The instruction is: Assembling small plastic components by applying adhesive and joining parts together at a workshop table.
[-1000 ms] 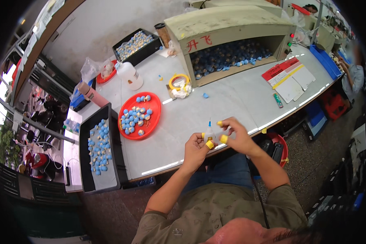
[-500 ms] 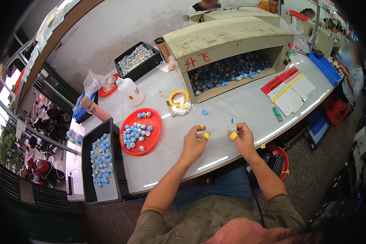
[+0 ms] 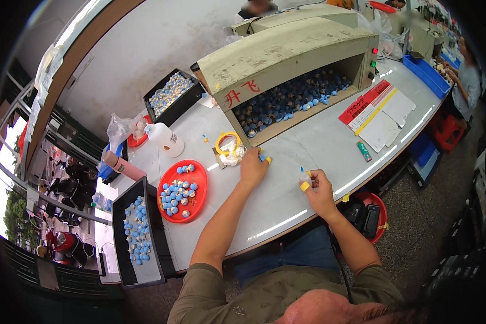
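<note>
My left hand point(image 3: 253, 167) reaches forward over the grey table point(image 3: 318, 146), its taped fingertips pinched on a small blue piece point(image 3: 265, 159) just in front of the open-fronted box point(image 3: 286, 59). Many more blue pieces point(image 3: 291, 100) lie inside that box. My right hand point(image 3: 317, 186) hovers nearer the table's front edge, holding a small applicator bottle with a blue tip point(image 3: 304, 175); its thumb wears yellow tape.
A red tray point(image 3: 198, 194) of blue and white pieces lies left of my hands, a black bin point(image 3: 120, 237) beyond it. A yellow tape roll point(image 3: 228, 141), a white squeeze bottle point(image 3: 164, 139), a second black bin point(image 3: 170, 94) and red and white cards point(image 3: 375, 105) lie around. Another person sits at far right.
My hands have come apart. The left one has stretched forward to the box's front and pinched a blue piece; the right one has stayed back with the small bottle.
</note>
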{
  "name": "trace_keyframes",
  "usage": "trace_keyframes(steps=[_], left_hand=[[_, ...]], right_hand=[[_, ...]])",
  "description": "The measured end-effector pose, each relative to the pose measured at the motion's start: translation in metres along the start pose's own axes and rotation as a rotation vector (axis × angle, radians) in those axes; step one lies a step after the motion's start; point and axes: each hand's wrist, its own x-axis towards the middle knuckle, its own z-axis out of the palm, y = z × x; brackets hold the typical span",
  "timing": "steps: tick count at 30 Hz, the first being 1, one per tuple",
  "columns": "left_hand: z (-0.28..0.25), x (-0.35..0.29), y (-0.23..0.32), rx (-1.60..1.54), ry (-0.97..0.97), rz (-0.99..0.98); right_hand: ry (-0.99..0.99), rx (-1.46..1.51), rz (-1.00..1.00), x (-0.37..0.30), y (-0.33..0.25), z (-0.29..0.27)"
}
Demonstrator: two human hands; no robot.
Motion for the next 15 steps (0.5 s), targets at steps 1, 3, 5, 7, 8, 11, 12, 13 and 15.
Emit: trace_keyframes(steps=[1, 3, 5, 7, 8, 11, 12, 13, 15], left_hand=[[0.002, 0.004, 0.001, -0.022, -0.019, 0.035], [0.013, 0.013, 0.013, -0.083, -0.035, 0.082], [0.022, 0.023, 0.034, -0.150, -0.058, 0.135], [0.022, 0.036, 0.054, -0.247, 0.052, 0.159], [0.024, 0.049, 0.046, -0.096, 0.164, 0.298], [0.010, 0.084, 0.041, 0.358, 0.328, 0.444], [0.007, 0.095, 0.044, 0.355, 0.324, 0.454], [0.006, 0.106, 0.049, 0.495, 0.129, 0.314], [0.006, 0.118, 0.051, 0.633, -0.066, 0.184]], right_hand=[[-0.007, -0.008, 0.002, 0.000, 0.000, 0.000], [-0.009, -0.011, 0.004, -0.001, 0.001, 0.001], [0.019, -0.038, 0.015, -0.001, 0.003, -0.002], [0.061, -0.023, 0.000, -0.003, 0.009, -0.001], [0.099, -0.014, -0.010, -0.003, 0.011, -0.001], [0.093, 0.025, -0.028, -0.003, 0.001, 0.002], [0.104, 0.024, -0.028, -0.003, 0.001, 0.001], [0.104, 0.005, -0.043, -0.003, 0.002, 0.000], [0.116, -0.014, -0.060, -0.002, 0.001, -0.001]])
